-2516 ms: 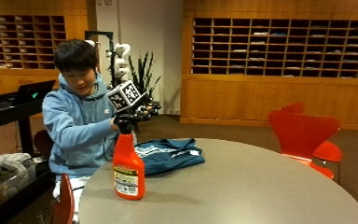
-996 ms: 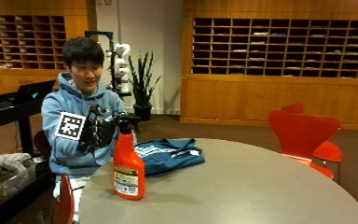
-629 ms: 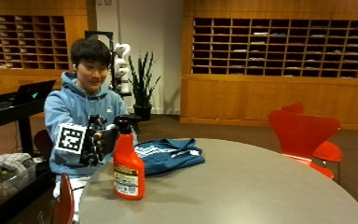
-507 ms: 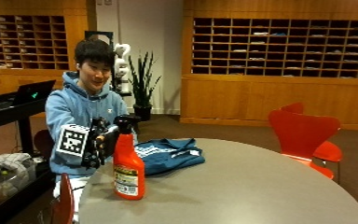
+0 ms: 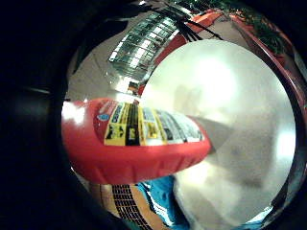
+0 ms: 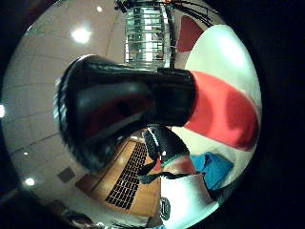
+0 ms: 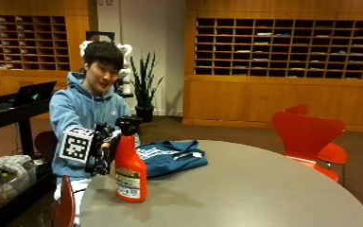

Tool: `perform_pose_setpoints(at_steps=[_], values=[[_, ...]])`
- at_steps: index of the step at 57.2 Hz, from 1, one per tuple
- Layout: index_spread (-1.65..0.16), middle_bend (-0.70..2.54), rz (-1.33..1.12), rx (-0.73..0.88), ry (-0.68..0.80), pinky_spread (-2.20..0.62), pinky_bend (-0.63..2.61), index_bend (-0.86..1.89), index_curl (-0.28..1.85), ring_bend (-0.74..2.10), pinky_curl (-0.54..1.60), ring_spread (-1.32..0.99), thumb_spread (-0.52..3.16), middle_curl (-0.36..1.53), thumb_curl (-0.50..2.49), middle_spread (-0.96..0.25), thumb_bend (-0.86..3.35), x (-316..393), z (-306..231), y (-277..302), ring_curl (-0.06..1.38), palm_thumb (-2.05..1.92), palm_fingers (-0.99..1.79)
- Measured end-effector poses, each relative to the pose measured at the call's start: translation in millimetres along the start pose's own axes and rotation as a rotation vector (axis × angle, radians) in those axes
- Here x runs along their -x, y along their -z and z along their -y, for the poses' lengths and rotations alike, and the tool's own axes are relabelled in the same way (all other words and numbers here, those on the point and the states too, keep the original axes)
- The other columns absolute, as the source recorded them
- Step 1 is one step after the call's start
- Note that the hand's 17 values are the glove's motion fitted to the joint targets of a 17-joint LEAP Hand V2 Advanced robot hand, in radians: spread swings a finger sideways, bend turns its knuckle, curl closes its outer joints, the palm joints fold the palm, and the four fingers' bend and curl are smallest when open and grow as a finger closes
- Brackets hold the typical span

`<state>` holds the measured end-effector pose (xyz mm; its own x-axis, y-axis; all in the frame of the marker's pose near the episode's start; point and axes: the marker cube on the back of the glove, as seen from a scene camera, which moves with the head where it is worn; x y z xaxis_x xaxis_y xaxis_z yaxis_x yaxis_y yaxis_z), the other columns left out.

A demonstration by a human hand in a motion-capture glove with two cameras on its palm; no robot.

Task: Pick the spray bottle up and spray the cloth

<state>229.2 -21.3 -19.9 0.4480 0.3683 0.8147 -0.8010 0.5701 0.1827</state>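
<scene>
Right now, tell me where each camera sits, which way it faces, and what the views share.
Outside view: across the round table, facing the seated person; shows the gloved right hand beside the upright spray bottle and the blue cloth behind it.
Little finger side palm view: on the palm, looking at the bottle's red labelled body, close.
Thumb side palm view: on the palm, looking at the bottle's black spray head; a gloved finger shows.
Shared: all three show bottle, table and cloth.

Outside cam faces person across table (image 7: 244, 189); palm cams close on bottle (image 7: 130, 168).
</scene>
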Motion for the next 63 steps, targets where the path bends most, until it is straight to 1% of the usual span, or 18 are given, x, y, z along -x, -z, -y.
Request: perform_pose_setpoints(at_steps=[10,19,23,29,35,40,47,52,57,58,59,63], values=[[-0.16,0.30,-0.029,0.064,-0.031,0.21,0.47,0.12,0.19,0.45,0.35,0.14,0.99,0.36,0.35,0.09,-0.03,-1,0,-1,0.30,0.58,0.14],[-0.17,0.30,-0.055,0.079,-0.079,0.21,0.45,0.13,0.20,0.43,0.35,0.14,0.97,0.36,0.33,0.09,-0.04,4,8,-3,0.29,0.54,0.15],[-0.17,0.30,-0.053,0.090,-0.075,0.21,0.44,0.13,0.20,0.43,0.34,0.14,0.97,0.36,0.33,0.09,-0.03,5,9,-3,0.29,0.54,0.16],[-0.19,0.31,-0.048,0.106,-0.075,0.21,0.37,0.22,0.25,0.38,0.32,0.14,0.97,0.36,0.33,0.07,-0.03,5,11,-5,0.27,0.55,0.25],[-0.20,0.29,-0.060,0.096,-0.049,0.21,0.32,0.22,0.29,0.33,0.32,0.14,0.97,0.35,0.33,0.06,-0.02,5,10,-6,0.26,0.57,0.30],[-0.21,0.28,-0.075,0.094,-0.065,0.21,0.28,0.20,0.31,0.32,0.31,0.13,0.97,0.35,0.34,0.04,-0.02,7,14,-7,0.26,0.58,0.35],[-0.22,0.25,-0.037,0.121,-0.042,0.20,0.20,0.27,0.34,0.32,0.29,0.07,0.98,0.35,0.35,0.00,-0.01,7,14,-8,0.26,0.62,0.57],[-0.24,0.29,0.009,0.139,-0.067,0.17,0.13,0.29,0.36,0.34,0.27,0.00,0.97,0.36,0.39,-0.06,0.02,8,18,-9,0.28,0.72,0.78],[-0.26,0.33,0.044,0.178,-0.099,0.14,0.11,0.26,0.38,0.40,0.25,-0.06,0.95,0.38,0.42,-0.10,0.01,10,23,-11,0.31,0.79,0.93],[-0.25,0.32,0.042,0.190,-0.095,0.14,0.11,0.25,0.38,0.39,0.25,-0.07,0.95,0.38,0.43,-0.10,0.01,11,24,-11,0.31,0.79,0.92],[-0.25,0.36,0.037,0.201,-0.087,0.12,0.11,0.25,0.39,0.42,0.25,-0.08,0.93,0.40,0.44,-0.10,0.01,11,24,-11,0.32,0.81,1.02],[-0.24,0.42,0.001,0.218,-0.042,0.07,0.13,0.24,0.40,0.39,0.24,-0.11,0.83,0.42,0.48,-0.12,0.00,11,25,-12,0.33,0.86,1.13]])
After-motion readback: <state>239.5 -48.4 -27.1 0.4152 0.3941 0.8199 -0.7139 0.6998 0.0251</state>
